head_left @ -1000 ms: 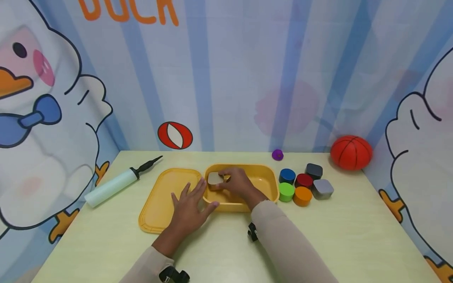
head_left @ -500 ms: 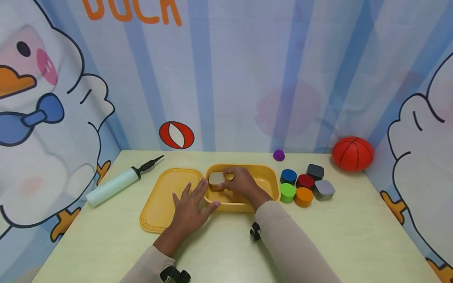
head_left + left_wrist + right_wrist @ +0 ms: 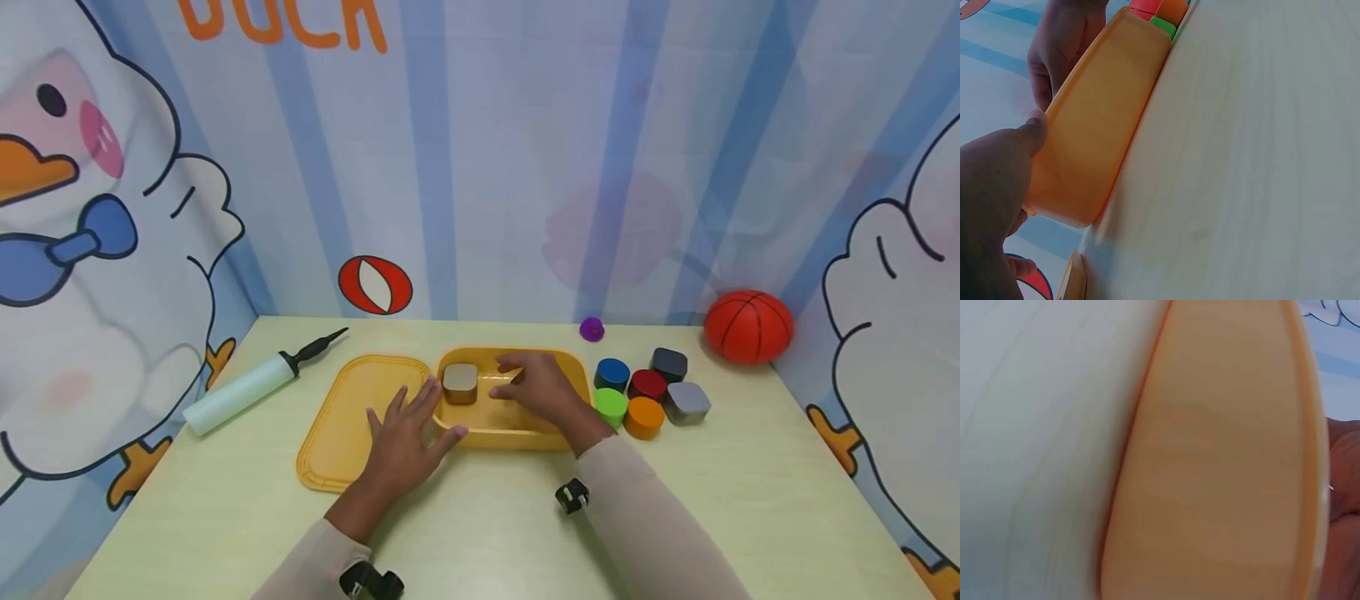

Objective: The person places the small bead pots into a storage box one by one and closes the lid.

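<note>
A yellow rectangular container (image 3: 517,439) stands on the table. In its left end sits a beige-topped, brownish block with rounded corners (image 3: 461,382). My left hand (image 3: 405,450), fingers spread, rests at the container's left end; the left wrist view has its thumb against the rim of the container (image 3: 1104,119). Over the inside of the container is my right hand (image 3: 543,390), thumb and fingers apart, holding nothing, a little right of the block. The container wall (image 3: 1210,456) hides most of that hand in the right wrist view.
A flat yellow lid (image 3: 337,442) lies left of the container, partly under my left hand. Blue, red, green, orange, black and grey blocks (image 3: 643,417) cluster at the right. A red ball (image 3: 748,327), a purple piece (image 3: 592,329) and a pale-green hand pump (image 3: 243,393) lie farther out.
My right hand has let go of the beige block and moved right, away from it. The block stays in the container's left end. My left hand has not moved.
</note>
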Tool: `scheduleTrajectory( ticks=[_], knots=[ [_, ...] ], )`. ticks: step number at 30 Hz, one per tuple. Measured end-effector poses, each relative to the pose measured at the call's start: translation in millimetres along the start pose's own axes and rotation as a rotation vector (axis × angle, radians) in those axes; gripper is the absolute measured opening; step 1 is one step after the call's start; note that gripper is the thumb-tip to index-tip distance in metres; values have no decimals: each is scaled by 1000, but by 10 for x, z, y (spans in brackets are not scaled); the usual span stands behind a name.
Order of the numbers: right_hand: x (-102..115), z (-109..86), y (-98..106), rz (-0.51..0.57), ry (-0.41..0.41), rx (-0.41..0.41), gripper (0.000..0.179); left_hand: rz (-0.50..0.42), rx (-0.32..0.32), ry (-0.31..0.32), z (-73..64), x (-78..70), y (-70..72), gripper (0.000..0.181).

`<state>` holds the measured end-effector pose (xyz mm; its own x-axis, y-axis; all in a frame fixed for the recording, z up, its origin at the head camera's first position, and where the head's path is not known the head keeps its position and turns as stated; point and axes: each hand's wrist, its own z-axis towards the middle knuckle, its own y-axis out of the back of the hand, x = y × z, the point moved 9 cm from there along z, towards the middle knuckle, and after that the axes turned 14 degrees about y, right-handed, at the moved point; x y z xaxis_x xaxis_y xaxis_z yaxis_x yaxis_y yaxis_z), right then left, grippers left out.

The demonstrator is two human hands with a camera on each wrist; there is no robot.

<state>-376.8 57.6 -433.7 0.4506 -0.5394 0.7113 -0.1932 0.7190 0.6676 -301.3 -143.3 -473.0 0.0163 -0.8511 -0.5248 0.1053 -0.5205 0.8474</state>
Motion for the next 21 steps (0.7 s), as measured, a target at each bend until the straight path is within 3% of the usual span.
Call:
scheduleTrajectory(
  ticks=[13, 21],
  knots=[
    [-122, -375, 520, 79, 110, -129, 49, -31, -20, -20, 6, 29, 17, 87],
    [-238, -602, 758, 66, 121, -191, 46, -21, -7, -6, -3, 15, -14, 87]
  ],
)
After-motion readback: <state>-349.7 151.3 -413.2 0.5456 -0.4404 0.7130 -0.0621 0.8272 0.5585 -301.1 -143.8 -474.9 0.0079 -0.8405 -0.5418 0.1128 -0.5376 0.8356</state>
